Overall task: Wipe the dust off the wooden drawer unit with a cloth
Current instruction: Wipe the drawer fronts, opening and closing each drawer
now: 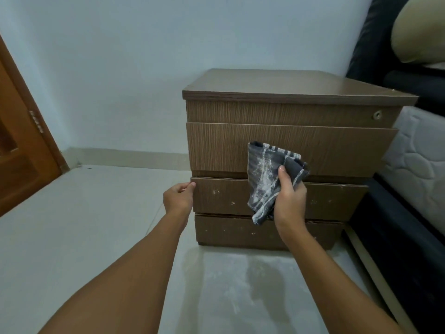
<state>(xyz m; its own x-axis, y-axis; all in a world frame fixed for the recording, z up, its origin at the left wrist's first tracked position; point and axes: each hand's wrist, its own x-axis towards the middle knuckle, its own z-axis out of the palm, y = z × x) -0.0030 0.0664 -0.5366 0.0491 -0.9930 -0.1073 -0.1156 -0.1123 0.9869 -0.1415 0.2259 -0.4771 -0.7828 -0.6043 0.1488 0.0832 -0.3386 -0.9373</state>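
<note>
A brown wooden drawer unit [284, 150] with several drawer fronts stands on the pale floor against the wall. My right hand [290, 196] grips a dark blue checked cloth [266, 174], smeared with white dust, in front of the unit's middle drawers. The cloth hangs folded between the second and third fronts. My left hand [178, 197] holds the left edge of the third drawer front, fingers curled round its corner. White specks dot the two lower drawer fronts.
A bed with a white quilted mattress [414, 165], dark frame and a beige pillow [419, 30] stands close on the right of the unit. A brown wooden door [21, 145] is at far left. The floor [96, 225] in front shows dusty smears.
</note>
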